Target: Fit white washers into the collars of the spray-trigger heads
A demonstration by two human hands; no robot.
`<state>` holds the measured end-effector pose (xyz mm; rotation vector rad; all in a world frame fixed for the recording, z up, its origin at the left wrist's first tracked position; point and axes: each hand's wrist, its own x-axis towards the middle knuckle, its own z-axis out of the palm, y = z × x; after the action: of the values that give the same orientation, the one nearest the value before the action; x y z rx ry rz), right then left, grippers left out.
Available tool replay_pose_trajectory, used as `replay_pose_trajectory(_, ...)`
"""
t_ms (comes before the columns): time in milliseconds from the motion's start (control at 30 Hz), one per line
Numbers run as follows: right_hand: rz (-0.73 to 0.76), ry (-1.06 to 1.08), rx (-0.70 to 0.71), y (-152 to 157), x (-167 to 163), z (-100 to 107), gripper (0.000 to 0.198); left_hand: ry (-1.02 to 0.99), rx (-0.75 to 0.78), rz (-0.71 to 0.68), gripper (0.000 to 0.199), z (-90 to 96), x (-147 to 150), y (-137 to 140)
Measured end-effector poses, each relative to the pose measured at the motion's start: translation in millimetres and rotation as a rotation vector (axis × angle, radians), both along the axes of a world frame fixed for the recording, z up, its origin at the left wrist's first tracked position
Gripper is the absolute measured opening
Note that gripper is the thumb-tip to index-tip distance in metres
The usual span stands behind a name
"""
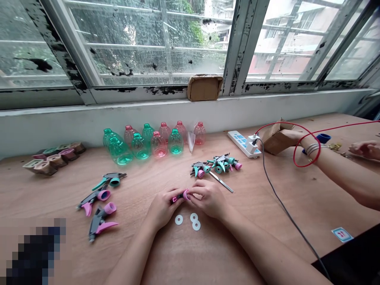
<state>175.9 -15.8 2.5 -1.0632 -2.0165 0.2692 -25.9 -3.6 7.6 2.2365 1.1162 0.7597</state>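
Over the middle of the table, a small pink and dark spray trigger head is between my two hands. My left hand is closed around its dark body. The fingertips of my right hand pinch its pink collar. Just below the hands, three flat white washers lie on the wood, two of them touching. Beyond my right hand sits a pile of green and pink spray trigger heads, with a metal strip beside it. Three larger trigger heads lie to the left.
Several green and pink clear bottles stand along the wall. Hexagonal pieces are at far left. A power strip with a grey cable lies right. Another person's arm reaches to a cardboard box near a red cable.
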Motion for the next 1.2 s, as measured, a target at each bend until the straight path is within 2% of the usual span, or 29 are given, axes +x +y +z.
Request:
replay_pose_trajectory(533, 0.029, -0.005, -0.005, 0.8, 2.4, 3.0, 0.010, -0.003, 0.017, -0.008, 0.028, -1.0, -0.2, 1.1)
replay_pose_trajectory(733, 0.026, 0.016, 0.057, 1.6, 2.9, 0.9, 0.011, -0.004, 0.014, 0.003, 0.027, -2.0, -1.2, 0.8)
replay_pose_trajectory(1200, 0.031, -0.163, 0.141, 4.1, 5.5, 3.5, 0.018, 0.001, 0.013, -0.003, 0.028, -3.5, -0.6, 2.1)
